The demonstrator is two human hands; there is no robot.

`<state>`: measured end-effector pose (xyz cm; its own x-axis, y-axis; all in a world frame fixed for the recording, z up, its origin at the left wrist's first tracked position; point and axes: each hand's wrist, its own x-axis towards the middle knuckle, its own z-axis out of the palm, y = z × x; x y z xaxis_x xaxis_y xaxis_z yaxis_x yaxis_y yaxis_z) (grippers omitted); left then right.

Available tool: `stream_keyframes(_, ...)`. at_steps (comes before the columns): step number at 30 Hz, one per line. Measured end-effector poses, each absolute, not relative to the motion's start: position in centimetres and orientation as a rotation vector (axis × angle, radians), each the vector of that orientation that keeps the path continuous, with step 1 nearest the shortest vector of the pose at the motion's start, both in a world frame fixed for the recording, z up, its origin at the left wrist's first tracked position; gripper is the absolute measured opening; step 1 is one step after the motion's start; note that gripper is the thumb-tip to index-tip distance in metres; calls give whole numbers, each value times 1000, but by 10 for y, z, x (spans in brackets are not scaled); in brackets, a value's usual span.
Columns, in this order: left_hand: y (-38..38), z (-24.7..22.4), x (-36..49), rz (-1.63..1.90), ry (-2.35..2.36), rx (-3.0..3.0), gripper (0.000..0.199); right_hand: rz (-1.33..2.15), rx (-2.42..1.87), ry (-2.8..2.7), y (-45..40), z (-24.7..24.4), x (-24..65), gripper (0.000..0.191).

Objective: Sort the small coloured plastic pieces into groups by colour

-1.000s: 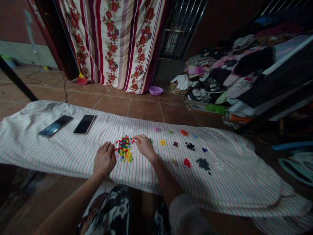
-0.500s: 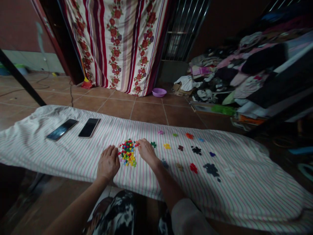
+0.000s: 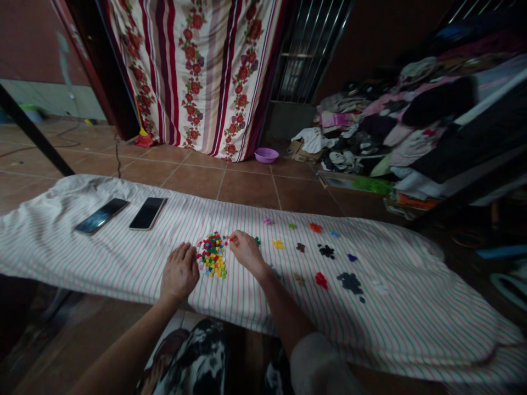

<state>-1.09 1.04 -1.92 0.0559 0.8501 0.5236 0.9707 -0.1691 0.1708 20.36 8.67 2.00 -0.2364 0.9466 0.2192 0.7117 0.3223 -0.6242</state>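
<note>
A mixed pile of small coloured blocks (image 3: 213, 257) lies on the striped cloth (image 3: 135, 263). Along its left edge rests my left hand (image 3: 180, 271), its fingers laid down on the cloth with nothing visible in them. At the pile's right side, the fingertips of my right hand (image 3: 246, 253) are pinched together, and a bit of red shows at them, apparently a small red block. Right of that hand are separate single-colour clusters: yellow blocks (image 3: 278, 244), red blocks (image 3: 321, 280), black blocks (image 3: 326, 251) and dark grey blocks (image 3: 350, 283). The green blocks (image 3: 257, 241) are partly hidden behind my right hand.
Two phones, one dark (image 3: 102, 216) and one with a light edge (image 3: 147, 213), lie on the cloth at the left. Beyond the cloth, a purple basin (image 3: 267, 156) stands on the tiled floor. Clothes (image 3: 362, 123) are heaped at the back right.
The whole view has shifted slightly, so things sit a little further left. Both hands keep nearly the same places at the pile, the right one still pinched.
</note>
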Motion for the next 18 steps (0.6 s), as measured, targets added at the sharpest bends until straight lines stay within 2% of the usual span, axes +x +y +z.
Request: stream_keyframes(18,11,-23,-14,-803,-1819,-2110,33,526,-1413,-2009,79,33,212,15)
